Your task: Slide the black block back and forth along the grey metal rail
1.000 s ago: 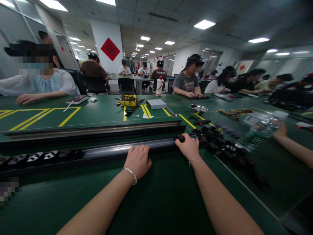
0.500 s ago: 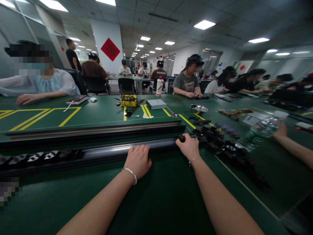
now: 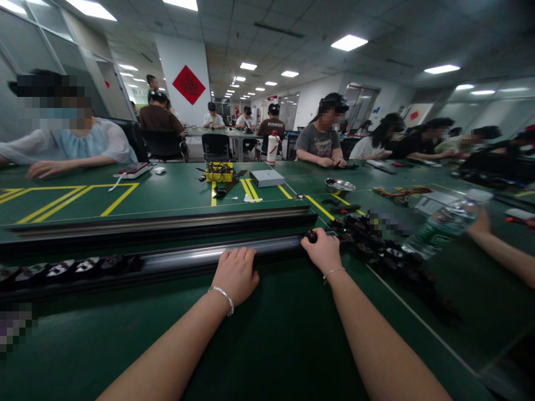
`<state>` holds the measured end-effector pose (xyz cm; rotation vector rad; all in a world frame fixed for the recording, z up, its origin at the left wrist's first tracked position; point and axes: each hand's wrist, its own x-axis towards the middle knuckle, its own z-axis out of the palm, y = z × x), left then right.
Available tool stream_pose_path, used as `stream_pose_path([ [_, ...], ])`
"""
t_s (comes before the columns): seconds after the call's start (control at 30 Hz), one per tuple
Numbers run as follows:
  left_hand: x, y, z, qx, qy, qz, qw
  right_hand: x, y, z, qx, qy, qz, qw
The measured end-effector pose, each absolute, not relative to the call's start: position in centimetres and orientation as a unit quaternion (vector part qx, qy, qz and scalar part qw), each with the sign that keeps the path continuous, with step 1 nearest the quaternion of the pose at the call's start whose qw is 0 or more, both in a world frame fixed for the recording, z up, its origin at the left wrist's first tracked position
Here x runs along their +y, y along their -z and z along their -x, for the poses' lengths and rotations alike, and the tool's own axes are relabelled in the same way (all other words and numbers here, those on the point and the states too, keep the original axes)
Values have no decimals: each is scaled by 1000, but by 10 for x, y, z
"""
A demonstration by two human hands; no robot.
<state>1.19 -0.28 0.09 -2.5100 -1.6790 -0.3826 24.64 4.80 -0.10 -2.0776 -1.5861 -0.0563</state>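
A long dark metal rail [image 3: 184, 257] lies across the green table [image 3: 271, 334] in front of me. My left hand [image 3: 236, 274] rests on its near edge with the fingers curled over it. My right hand [image 3: 324, 250] is closed at the rail's right end, pinching a small dark knob-like part [image 3: 310, 236]. Small black-and-white pieces [image 3: 62, 267] sit in the rail's left stretch. A second long rail [image 3: 159, 221] lies parallel just behind.
A heap of black parts [image 3: 388, 250] lies right of the rail. A neighbour's arm [image 3: 501, 250] and a plastic water bottle [image 3: 443, 225] are at the right. A yellow box [image 3: 219, 171], a grey box [image 3: 266, 177] and a metal dish [image 3: 339, 184] stand further back. Several people sit around.
My hands and the rail have stayed put. A person in the far left background has walked to the right.
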Motion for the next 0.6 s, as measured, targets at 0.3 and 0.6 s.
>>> stream_pose_path([
  [0.3, -3, 0, -12, -553, 127, 822, 44, 44, -4, -247, -582, 6, 779, 232],
  [0.6, -3, 0, -11, -545, 131, 827, 52, 44, -4, -247, -585, -5, 775, 242],
])
